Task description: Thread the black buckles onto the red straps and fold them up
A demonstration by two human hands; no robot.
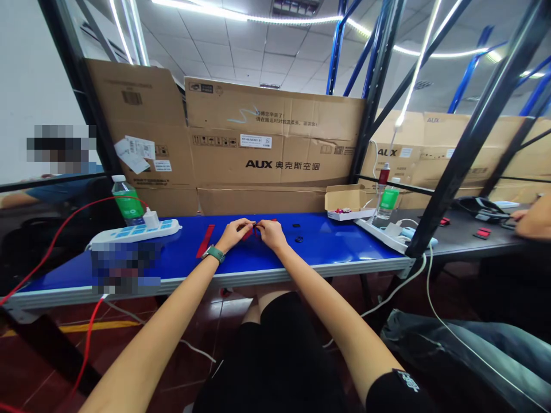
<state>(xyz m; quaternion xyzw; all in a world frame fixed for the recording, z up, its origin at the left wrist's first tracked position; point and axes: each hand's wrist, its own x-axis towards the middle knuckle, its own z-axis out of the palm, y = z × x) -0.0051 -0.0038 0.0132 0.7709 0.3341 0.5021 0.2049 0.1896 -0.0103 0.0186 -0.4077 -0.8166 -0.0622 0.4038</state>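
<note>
My left hand (232,233) and my right hand (269,232) meet over the blue table (327,246), fingertips pinched together on a small red strap piece (255,230). A green watch sits on my left wrist. A flat red strip (205,240) lies just left of my left hand. Two small black parts (297,232) rest on the table to the right of my right hand.
A white and blue power strip (138,231) and a green bottle (127,201) stand at the left. An open small carton (346,203), another bottle (388,201) and a second power strip (387,232) are at the right. Cardboard boxes (275,143) wall the back. Other people sit at both sides.
</note>
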